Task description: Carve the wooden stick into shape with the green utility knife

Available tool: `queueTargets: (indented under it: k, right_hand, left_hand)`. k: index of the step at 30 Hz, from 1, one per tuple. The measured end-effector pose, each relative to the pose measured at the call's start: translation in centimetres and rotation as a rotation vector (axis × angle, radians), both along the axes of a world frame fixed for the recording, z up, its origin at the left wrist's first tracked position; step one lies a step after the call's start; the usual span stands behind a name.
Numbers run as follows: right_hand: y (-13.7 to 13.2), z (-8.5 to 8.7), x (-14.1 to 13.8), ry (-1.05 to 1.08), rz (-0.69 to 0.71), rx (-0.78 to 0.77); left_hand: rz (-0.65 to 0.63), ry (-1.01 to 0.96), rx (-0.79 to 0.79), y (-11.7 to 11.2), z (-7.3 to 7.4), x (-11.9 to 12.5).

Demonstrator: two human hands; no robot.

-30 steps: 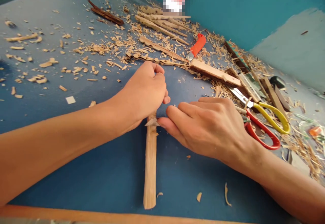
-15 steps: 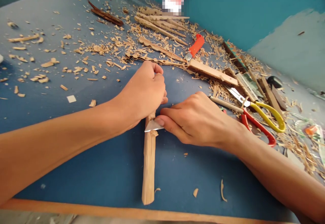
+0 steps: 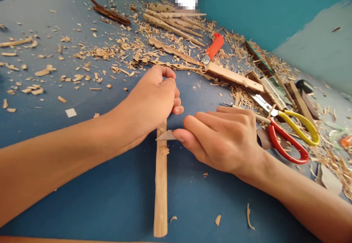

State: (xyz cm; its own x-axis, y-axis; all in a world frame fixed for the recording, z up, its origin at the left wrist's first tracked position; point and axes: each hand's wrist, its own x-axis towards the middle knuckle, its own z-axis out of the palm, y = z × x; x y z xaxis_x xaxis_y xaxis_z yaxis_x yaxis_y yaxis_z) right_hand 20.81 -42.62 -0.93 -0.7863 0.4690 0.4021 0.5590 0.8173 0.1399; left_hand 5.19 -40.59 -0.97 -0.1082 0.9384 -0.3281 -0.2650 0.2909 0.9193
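A long pale wooden stick [image 3: 161, 184] lies on the blue table [image 3: 110, 184], running from near the front edge up under my left hand. My left hand [image 3: 152, 101] is closed around the stick's far end and presses it down. My right hand [image 3: 222, 136] pinches a small bare metal blade [image 3: 165, 135] between thumb and fingers. The blade's tip rests across the stick just below my left hand, where small curls of wood stand up.
Red-and-yellow scissors [image 3: 288, 134] lie right of my right hand. An orange utility knife [image 3: 213, 48], a flat wooden slat [image 3: 233, 78], several carved sticks [image 3: 170, 26] and heaps of shavings cover the far half. A teal wall rises behind.
The right hand with the blade has shifted slightly back and forth across the stick. The left hand keeps its grip. The camera view has dipped a little.
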Motion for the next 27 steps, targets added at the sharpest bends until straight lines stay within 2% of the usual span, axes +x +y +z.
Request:
queueTargets:
  k: [12, 16, 23, 27]
  right_hand:
    - [0.0, 0.0, 0.2, -0.078, 0.020, 0.071]
    - [-0.1, 0.1, 0.3, -0.111, 0.013, -0.045]
    - [0.7, 1.0, 0.2, -0.259, -0.015, -0.353]
    - [1.1, 1.4, 0.5, -0.195, 0.015, -0.382]
  left_hand:
    - [0.018, 0.031, -0.033, 0.3, -0.1, 0.3]
    - [0.020, 0.039, -0.023, 0.2, -0.2, 0.3]
    - [-0.033, 0.029, 0.007, -0.1, -0.3, 0.3]
    - [-0.042, 0.024, 0.015, -0.4, 0.1, 0.2]
